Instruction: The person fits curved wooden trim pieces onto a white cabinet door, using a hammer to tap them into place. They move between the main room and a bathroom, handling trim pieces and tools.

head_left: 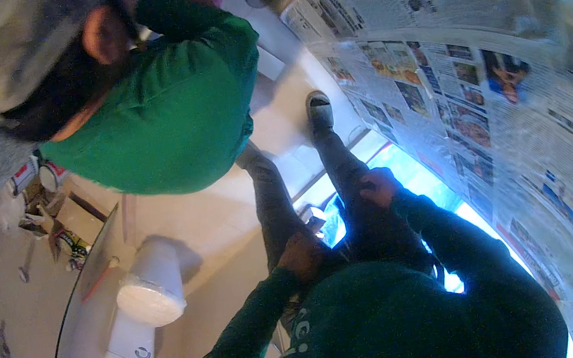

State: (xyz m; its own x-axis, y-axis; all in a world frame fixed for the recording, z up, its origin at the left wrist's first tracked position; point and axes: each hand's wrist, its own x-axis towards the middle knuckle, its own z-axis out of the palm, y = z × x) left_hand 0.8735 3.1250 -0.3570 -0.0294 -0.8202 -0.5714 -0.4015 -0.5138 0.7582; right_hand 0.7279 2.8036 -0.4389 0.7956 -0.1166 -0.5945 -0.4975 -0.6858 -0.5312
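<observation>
My left hand is down on my left thigh, and can't tell if those fingers are wide, narrow or gripping something. Right hand sits on the other leg of my grey trousers, fingers bent, though how tightly I can't tell. Just past my left hand, between my legs, there's a small pale boxy thing, can't say if I'm touching it. Past that it's pale floor and my right shoe. Wall on my right is papered in newspaper sheets, with bluish-white glare low down. Off to the left is a white rounded thing, then a co-worker in a green top further up, and some cardboard near the far left.
</observation>
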